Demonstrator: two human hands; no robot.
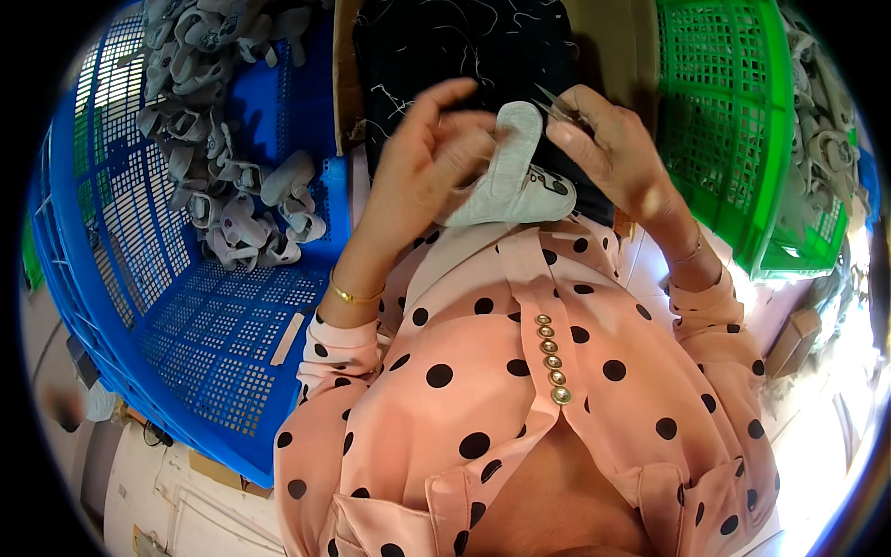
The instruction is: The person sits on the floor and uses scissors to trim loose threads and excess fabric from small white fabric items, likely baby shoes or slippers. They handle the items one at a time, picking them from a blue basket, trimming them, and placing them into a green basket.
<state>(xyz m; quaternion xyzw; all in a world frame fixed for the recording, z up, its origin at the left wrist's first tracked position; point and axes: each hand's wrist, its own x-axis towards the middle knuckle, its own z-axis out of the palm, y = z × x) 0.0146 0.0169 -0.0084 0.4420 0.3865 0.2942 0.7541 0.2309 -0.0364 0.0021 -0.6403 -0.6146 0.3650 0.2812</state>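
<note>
A pale grey fabric slipper with a rounded, upright flap and a dark pattern on its side rests at my lap. My left hand is beside the flap, its fingers smeared by motion and partly over the slipper's edge. Whether they grip it I cannot tell. On the other side, my right hand is closed around a small pair of metal thread snips. Their pointed tips stick out toward the slipper's flap, apart from it. My right palm hides the rest of the snips.
A large blue plastic crate stands at left, with many grey slippers heaped at its far end. At right is a green crate, with more slippers beyond its wall. Dark cloth strewn with loose threads lies ahead, between cardboard sides.
</note>
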